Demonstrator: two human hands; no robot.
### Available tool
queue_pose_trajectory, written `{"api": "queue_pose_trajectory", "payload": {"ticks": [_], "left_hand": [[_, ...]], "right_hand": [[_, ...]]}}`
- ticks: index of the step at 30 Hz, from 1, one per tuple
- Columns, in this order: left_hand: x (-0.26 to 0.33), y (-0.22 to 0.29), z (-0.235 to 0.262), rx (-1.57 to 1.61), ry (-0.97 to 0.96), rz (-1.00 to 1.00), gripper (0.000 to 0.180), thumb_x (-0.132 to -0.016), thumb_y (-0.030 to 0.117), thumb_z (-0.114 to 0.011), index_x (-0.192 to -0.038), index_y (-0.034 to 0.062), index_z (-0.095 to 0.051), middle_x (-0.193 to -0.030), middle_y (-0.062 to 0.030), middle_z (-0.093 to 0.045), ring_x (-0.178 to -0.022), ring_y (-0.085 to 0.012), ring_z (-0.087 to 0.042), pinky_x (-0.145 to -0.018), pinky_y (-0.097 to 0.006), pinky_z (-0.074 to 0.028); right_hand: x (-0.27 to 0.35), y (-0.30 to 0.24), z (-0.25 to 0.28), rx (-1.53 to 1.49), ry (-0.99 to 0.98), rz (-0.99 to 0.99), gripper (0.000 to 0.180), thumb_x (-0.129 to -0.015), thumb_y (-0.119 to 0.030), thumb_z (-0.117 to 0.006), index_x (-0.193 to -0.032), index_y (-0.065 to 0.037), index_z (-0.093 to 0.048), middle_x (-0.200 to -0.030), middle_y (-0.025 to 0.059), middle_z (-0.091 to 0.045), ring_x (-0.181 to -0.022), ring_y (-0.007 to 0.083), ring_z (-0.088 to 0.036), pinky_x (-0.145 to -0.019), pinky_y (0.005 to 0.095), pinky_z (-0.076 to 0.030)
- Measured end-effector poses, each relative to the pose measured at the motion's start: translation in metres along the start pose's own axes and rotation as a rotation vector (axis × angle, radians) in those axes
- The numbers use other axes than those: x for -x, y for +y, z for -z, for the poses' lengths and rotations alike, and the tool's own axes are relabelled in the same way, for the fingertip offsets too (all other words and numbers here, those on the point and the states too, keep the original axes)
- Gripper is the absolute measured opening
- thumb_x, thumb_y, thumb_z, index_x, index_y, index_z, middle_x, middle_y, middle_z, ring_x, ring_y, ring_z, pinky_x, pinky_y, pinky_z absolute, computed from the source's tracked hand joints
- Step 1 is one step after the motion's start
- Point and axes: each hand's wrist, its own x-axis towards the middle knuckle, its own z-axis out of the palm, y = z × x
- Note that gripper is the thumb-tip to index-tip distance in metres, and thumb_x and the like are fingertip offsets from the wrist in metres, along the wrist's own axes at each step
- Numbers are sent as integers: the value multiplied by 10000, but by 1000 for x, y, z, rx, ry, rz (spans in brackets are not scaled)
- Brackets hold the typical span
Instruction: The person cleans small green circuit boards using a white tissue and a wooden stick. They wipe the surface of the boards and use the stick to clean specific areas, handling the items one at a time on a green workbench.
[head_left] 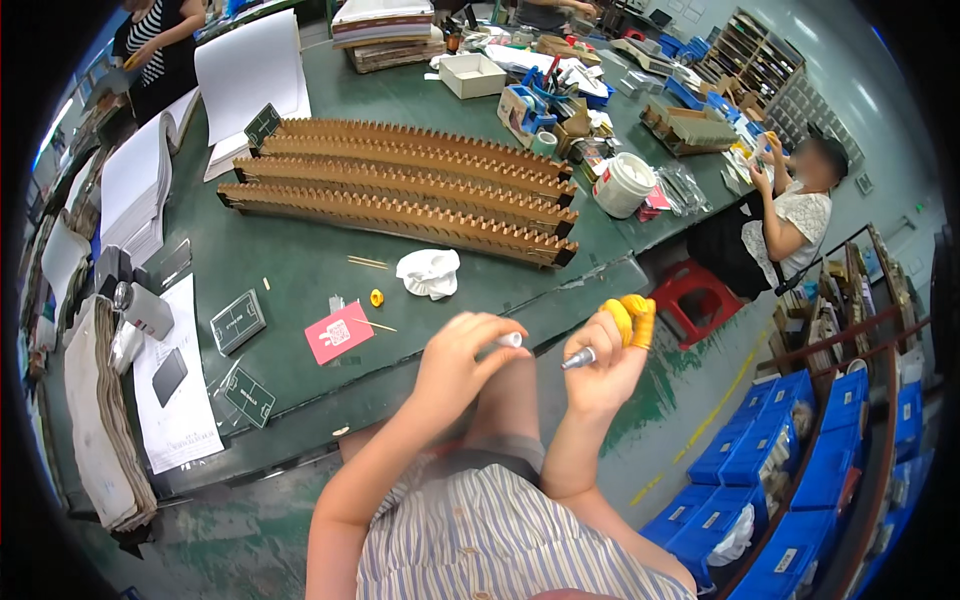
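"Nearest, just past the striped shirt (470, 530): what in hand?"

"In the left hand (462, 358), a small white cylinder (511, 340), pinched between thumb and fingers. In the right hand (605, 365), curled shut, a grey tapered tip (578, 358), pointing left; cannot tell the full shape behind it, hidden in the palm. Yellow finger covers (640, 325) on the same hand."

"And room between?"

"A narrow gap, cylinder and tip apart. Left hand across the front edge of the green table (510, 290) in this view; right hand just outside that edge, with floor (680, 415) to the right as far as the blue bins (765, 430)."

"Farther in?"

"A red card (335, 335), thin stick (376, 325) partly over it. Left of that, a flat dark box (238, 321). Beyond, a crumpled white cloth (428, 273), with green tabletop showing between cloth and box."

"Past those?"

"Long brown toothed racks (400, 190), side to side; just beyond their right ends, a white tub (623, 185). Off the table's right edge, a red stool (693, 300) and a seated co-worker (795, 215), well apart from the hands."
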Motion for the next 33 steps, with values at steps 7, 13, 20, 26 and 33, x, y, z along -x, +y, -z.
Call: {"api": "queue_pose_trajectory", "payload": {"ticks": [7,13,20,26,33], "left_hand": [[5,23,-11,147,-101,61,206,-766,82,-723,-956,20,-674,-911,-94,-664,-722,-163,-614,-630,-258,-507],[2,34,-46,-5,-203,-116,249,-771,47,-675,-1007,3,-610,-862,-123,-599,-683,-247,-584,-617,-327,-480],[14,53,-105,-22,-434,-162,148,-815,99,-623,-901,14,-537,-795,-146,-546,-721,-331,-571,-608,-402,-460],[20,69,-121,126,-775,93,139,-835,70,-623,-931,-1,-552,-817,-167,-606,-747,-360,-606,-643,-388,-481],[23,47,-161,356,-898,689,252,-905,117,-608,-1122,17,-528,-968,-68,-634,-858,-151,-614,-765,-280,-471]], "right_hand": [[14,4,-6,728,-200,335,374,-987,-414,-401,-814,-104,-518,-559,-22,-311,-439,77,-243,-414,233,-204],[26,-13,6,928,-220,244,381,-990,-388,-405,-750,-95,-450,-539,1,-326,-414,92,-231,-396,243,-196],[50,-70,-3,903,-337,342,478,-959,-452,-435,-603,-146,-346,-421,-20,-331,-310,110,-292,-327,251,-288],[93,-108,17,935,-271,230,574,-926,-497,-446,-495,-141,-314,-379,21,-366,-286,155,-363,-327,263,-361],[105,-141,63,594,-3,158,391,-916,-371,-517,-650,-115,-389,-517,64,-434,-465,210,-434,-471,332,-375]]}}
